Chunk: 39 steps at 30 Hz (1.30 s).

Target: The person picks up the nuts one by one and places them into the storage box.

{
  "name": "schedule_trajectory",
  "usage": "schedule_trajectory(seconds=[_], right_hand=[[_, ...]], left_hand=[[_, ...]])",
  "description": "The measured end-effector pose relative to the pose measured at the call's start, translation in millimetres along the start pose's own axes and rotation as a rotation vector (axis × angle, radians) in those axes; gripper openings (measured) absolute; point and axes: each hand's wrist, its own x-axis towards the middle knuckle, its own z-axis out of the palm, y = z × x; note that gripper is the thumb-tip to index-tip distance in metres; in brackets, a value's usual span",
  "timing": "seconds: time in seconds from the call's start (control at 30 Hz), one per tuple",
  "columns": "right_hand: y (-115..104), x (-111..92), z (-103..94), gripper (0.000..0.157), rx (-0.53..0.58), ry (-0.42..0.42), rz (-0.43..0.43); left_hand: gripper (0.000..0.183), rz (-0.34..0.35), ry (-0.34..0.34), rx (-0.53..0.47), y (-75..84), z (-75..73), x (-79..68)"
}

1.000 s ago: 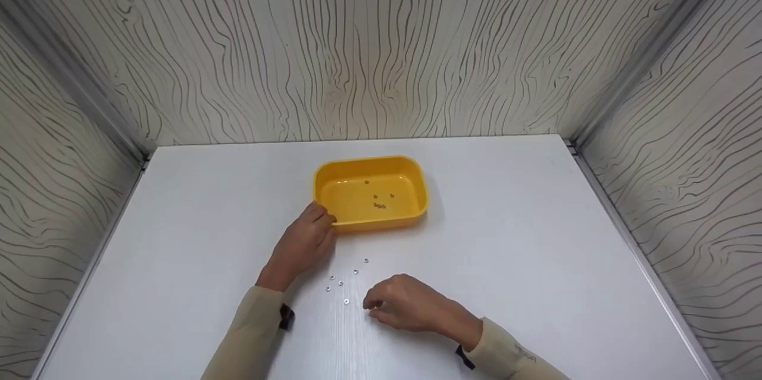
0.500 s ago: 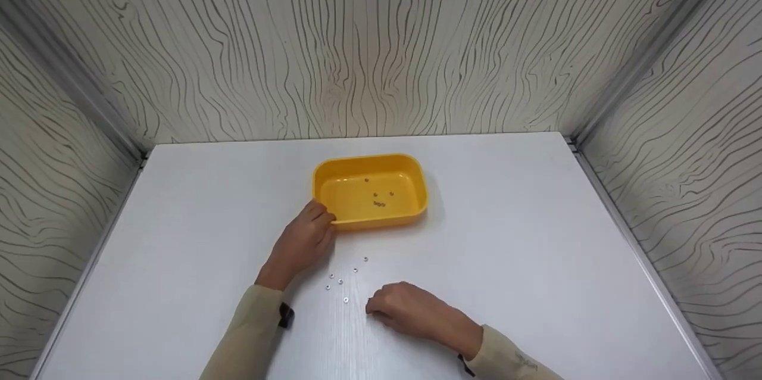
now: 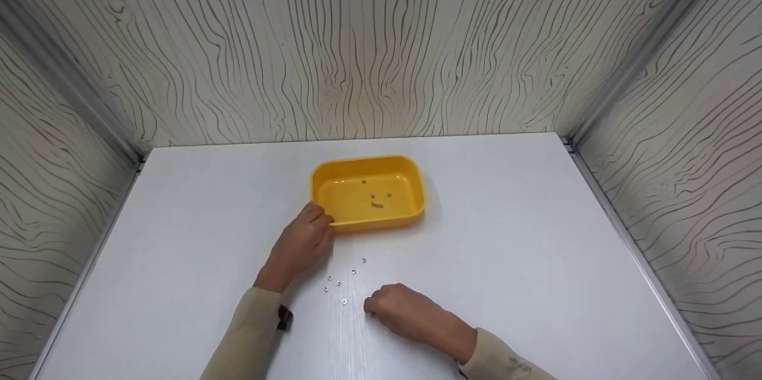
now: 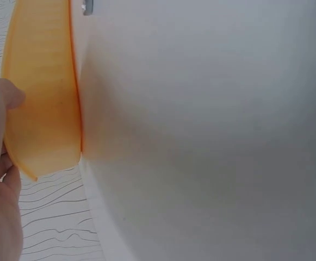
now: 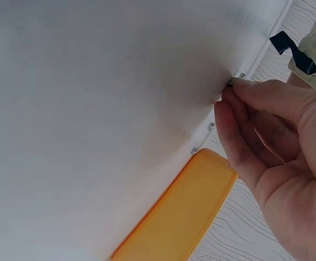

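My left hand (image 3: pixel 302 243) grips the near left corner of a yellow plastic bin (image 3: pixel 369 225); the left wrist view has the thumb against the outside of the bin's wall (image 4: pixel 46 103) and the other fingers behind the rim. Several small metal nuts (image 3: pixel 376 205) lie on the bin's floor. More nuts (image 3: pixel 339 283) are scattered on the table between the bin and my right hand (image 3: pixel 411 314). In the right wrist view, thumb and index finger pinch one small dark nut (image 5: pixel 230 82) close over the tabletop; from the head it is hidden under the fingers.
The white table (image 3: pixel 512 237) is enclosed by wood-grain patterned panels (image 3: pixel 357 46) at the back and both sides. Metal corner posts (image 3: pixel 643 52) stand where the panels meet. Each sleeve has a dark strap, such as the left one (image 3: pixel 286 317).
My right hand's thumb and index finger, apart a second ago, have come together, and the hand has dipped slightly toward the near edge. The left hand stays on the bin.
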Motion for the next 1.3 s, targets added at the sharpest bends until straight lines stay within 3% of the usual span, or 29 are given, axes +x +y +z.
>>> schedule_trajectory(seconds=[0.33,0.6,0.87,0.97,1.3], right_hand=[[-3,0,2.1,0.015,-0.148,0.026,-0.050],[-1,1,-4.7,0.016,-0.060,-0.051,0.090],[3,0,-5.2,0.019,-0.028,-0.053,0.118],[6,-1,-6.8,0.021,0.035,-0.045,0.134],[26,-5,-17.8,0.026,0.418,-0.045,0.203]], left_hand=[[0.015,0.021,0.002,-0.009,-2.3,0.6,-0.7],[0.017,0.022,0.004,0.005,-3.7,1.3,-0.8],[0.018,0.008,-0.012,-0.003,-2.1,1.5,-0.5],[0.019,0.006,-0.016,-0.012,-1.9,1.7,-0.3],[0.017,0.023,0.013,0.026,-1.0,0.9,-1.1]])
